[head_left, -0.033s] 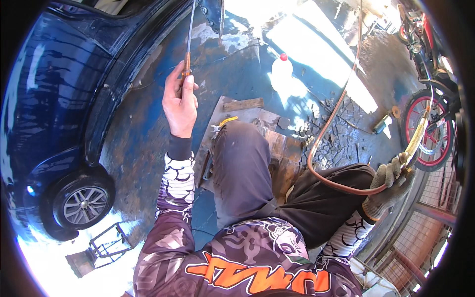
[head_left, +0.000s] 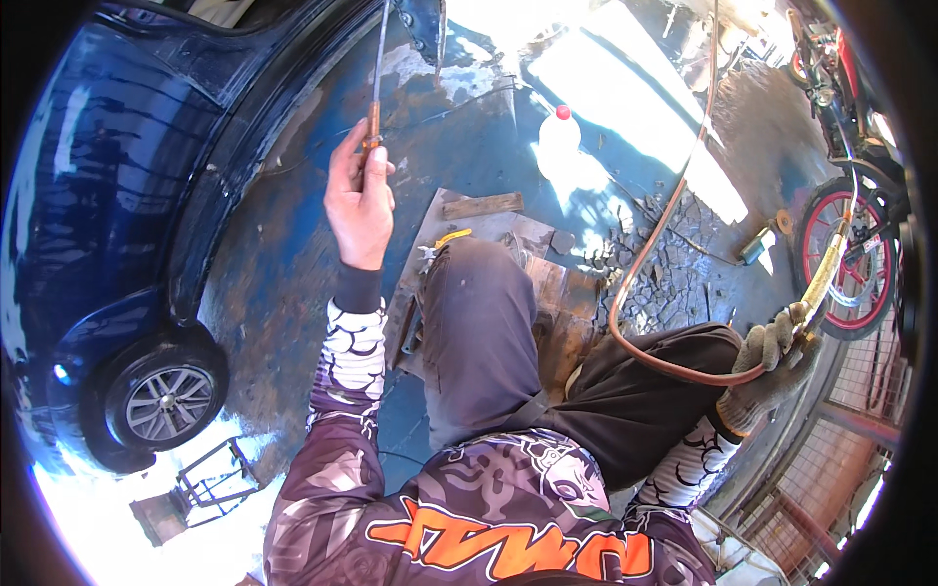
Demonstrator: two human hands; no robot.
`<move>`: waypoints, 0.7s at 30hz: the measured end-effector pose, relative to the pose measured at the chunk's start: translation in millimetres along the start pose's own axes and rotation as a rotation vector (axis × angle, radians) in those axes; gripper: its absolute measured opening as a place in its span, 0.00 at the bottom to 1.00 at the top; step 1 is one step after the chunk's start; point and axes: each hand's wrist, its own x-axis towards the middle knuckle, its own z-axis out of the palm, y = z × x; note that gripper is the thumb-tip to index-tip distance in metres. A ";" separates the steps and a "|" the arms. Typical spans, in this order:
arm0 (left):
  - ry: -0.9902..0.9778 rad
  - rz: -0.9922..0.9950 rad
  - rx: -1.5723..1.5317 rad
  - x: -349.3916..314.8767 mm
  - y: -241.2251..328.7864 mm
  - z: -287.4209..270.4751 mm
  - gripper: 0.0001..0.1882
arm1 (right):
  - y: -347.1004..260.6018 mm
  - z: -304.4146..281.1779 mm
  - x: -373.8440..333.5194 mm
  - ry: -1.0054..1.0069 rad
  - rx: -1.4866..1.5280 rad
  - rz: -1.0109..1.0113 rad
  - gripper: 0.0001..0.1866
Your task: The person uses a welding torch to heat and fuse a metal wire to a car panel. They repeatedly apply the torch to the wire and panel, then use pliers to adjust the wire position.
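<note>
My bare left hand is raised, its thumb and fingers closed on the orange handle of a long screwdriver. The thin metal shaft points away from me and runs out at the top edge, so its tip is hidden. In a grey knitted glove, my right hand is wrapped around a gas torch with a yellowish body and a slim bent metal tube. A reddish-brown hose comes from that hand, loops left over my knee and rises to the top edge.
A dark blue car fills the left side. Wooden pieces lie between my legs. Beyond stand a white bottle with a red cap and a small canister. A motorcycle wheel with a red rim is beside the torch.
</note>
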 end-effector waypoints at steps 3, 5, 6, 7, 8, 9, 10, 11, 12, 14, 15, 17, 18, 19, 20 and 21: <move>-0.002 0.071 0.012 3.1 -12.1 10.0 0.22 | 1.3 -0.4 1.1 0.005 0.014 0.004 0.25; -0.009 0.009 -0.082 7.6 -20.3 18.6 0.22 | 3.8 0.2 5.5 -0.015 0.020 0.004 0.26; -0.007 0.020 -0.100 6.4 -23.2 21.7 0.22 | 4.3 0.7 5.6 -0.019 0.010 -0.004 0.26; -0.002 0.014 -0.114 5.6 -25.9 24.9 0.22 | 4.9 1.0 5.7 -0.022 0.000 -0.013 0.26; 0.000 0.014 -0.128 5.1 -28.2 26.6 0.22 | 5.4 1.2 5.9 -0.025 -0.009 -0.021 0.27; 0.010 0.015 -0.120 4.6 -30.2 27.5 0.22 | 5.3 1.2 5.9 -0.022 0.000 -0.020 0.27; 0.015 0.022 -0.112 4.2 -32.2 28.2 0.22 | 5.0 1.0 5.8 -0.019 0.008 -0.018 0.27; 0.018 0.037 -0.106 4.1 -34.4 28.4 0.22 | 4.9 0.7 5.8 -0.014 0.018 -0.015 0.28; 0.021 0.065 -0.072 4.4 -36.8 28.5 0.22 | 4.6 0.3 5.2 -0.009 0.019 -0.017 0.28; 0.025 0.141 -0.006 6.3 -42.0 28.0 0.22 | 4.0 -0.4 4.6 -0.001 0.022 -0.020 0.28; 0.024 0.143 -0.002 7.2 -44.5 27.5 0.23 | 3.9 -0.7 4.8 -0.010 0.021 -0.015 0.28; 0.021 0.144 0.003 8.3 -49.1 26.8 0.23 | 3.5 -0.9 4.9 -0.026 0.018 -0.007 0.28; 0.026 0.144 0.007 9.2 -51.0 26.2 0.23 | 3.4 -0.5 4.7 -0.016 0.006 -0.013 0.28; 0.032 0.146 0.011 10.1 -52.6 25.7 0.23 | 3.6 -0.3 5.0 -0.009 -0.005 -0.018 0.28; 0.042 0.157 0.015 11.0 -54.0 25.6 0.23 | 3.7 0.0 5.2 -0.002 -0.015 -0.023 0.27; 0.042 0.154 0.010 12.0 -55.3 26.0 0.23 | 3.7 0.4 5.3 -0.013 -0.009 -0.020 0.27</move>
